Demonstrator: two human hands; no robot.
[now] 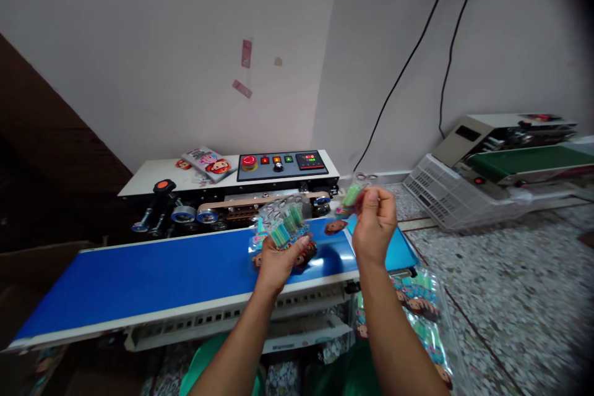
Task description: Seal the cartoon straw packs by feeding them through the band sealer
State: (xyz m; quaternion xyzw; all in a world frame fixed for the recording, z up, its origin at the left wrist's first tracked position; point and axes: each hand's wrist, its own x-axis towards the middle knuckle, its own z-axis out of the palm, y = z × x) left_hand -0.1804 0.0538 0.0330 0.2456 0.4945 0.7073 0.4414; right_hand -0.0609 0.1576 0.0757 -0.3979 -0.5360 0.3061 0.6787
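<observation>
My left hand (282, 258) grips a stack of clear plastic packets (284, 223) with green sticks and printed cartoon faces, held over the blue conveyor belt (158, 272). One similar packet (351, 194) is pinched by its edge in my right hand (375, 223), above the belt's right end. Behind my hands runs the sealing machine's brown band (245, 203) with its rollers. The finer contents of the packets are blurred.
A control panel (282, 165) with a red stop button tops the machine; printed packets (207, 162) lie left of it. A clear bag of packets (424, 309) rests at lower right. Further right, a white basket (439, 192) stands by a second machine (524, 142). Black cables (408, 62) hang along the wall.
</observation>
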